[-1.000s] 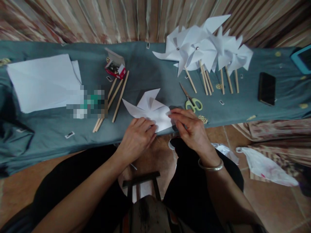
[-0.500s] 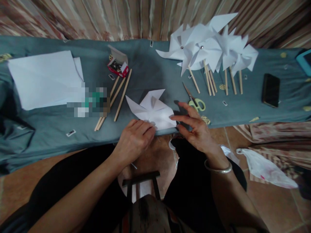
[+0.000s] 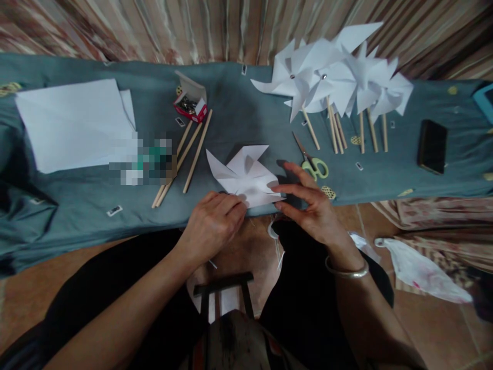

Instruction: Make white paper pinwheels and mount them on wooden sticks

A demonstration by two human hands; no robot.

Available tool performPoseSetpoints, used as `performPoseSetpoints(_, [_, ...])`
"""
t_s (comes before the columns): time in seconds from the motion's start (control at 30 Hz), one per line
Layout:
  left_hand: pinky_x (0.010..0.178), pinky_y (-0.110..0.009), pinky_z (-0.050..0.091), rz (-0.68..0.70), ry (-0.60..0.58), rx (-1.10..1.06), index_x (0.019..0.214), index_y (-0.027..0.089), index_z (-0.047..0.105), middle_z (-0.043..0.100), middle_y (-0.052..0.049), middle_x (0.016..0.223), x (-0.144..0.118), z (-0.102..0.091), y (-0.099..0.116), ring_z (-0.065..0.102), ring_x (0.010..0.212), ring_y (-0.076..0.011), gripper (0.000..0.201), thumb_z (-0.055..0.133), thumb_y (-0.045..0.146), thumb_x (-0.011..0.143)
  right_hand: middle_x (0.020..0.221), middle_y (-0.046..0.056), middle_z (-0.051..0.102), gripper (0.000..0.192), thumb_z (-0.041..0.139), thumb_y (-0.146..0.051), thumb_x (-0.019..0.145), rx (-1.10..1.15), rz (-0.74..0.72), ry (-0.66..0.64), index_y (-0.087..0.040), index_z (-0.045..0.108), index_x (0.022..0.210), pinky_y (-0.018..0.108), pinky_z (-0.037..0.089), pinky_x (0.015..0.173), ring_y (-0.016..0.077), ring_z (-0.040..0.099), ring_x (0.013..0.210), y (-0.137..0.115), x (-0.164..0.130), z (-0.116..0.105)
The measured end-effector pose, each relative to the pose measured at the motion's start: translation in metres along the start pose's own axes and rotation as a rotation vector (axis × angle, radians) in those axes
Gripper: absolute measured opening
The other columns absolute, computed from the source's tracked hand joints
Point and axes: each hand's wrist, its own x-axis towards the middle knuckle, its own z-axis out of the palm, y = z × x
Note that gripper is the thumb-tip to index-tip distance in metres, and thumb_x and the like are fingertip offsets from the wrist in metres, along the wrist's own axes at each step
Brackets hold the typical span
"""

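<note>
Watching remotely, I see a white paper pinwheel (image 3: pixel 252 181) on the blue-green tablecloth (image 3: pixel 254 126), between my two bare hands; my left hand (image 3: pixel 215 221), fingers curled together, rests on its near left edge, though I cannot tell whether it pinches the paper; my right hand (image 3: pixel 313 206), open with fingers loosely spread, touches its right side with a fingertip, gripping nothing; green-handled scissors (image 3: pixel 315 168) lie just beyond the right hand; wooden sticks (image 3: pixel 197 154) lie left of the pinwheel.

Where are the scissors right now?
Head view, right of centre: the scissors lie on the cloth, just beyond the right hand, right of the folded paper.
</note>
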Motion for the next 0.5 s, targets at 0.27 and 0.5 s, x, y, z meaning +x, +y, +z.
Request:
performPoseSetpoints(0.27, [0.068, -0.033, 0.051, -0.008, 0.005, -0.014, 0.089, 0.011, 0.068, 0.073, -0.008, 0.089, -0.001, 0.0, 0.001, 0.067, 0.076, -0.02, 0.01, 0.057, 0.011, 0.091, 0.147, 0.0, 0.054, 0.009, 0.072, -0.023, 0.082, 0.142, 0.008, 0.059, -0.029, 0.076, 0.088, 0.051, 0.031, 0.121, 0.0255, 0.042, 0.143, -0.002, 0.013, 0.013])
performPoseSetpoints(0.5, [0.069, -0.033, 0.05, -0.031, -0.023, -0.023, 0.087, 0.013, 0.067, 0.073, -0.007, 0.089, -0.002, -0.002, 0.002, 0.065, 0.076, -0.0194, 0.015, 0.054, 0.013, 0.093, 0.144, 0.003, 0.056, 0.006, 0.071, -0.029, 0.084, 0.094, 0.014, 0.11, -0.027, 0.075, 0.088, 0.056, 0.034, 0.118, 0.0277, 0.045, 0.141, -0.005, 0.023, 0.021])
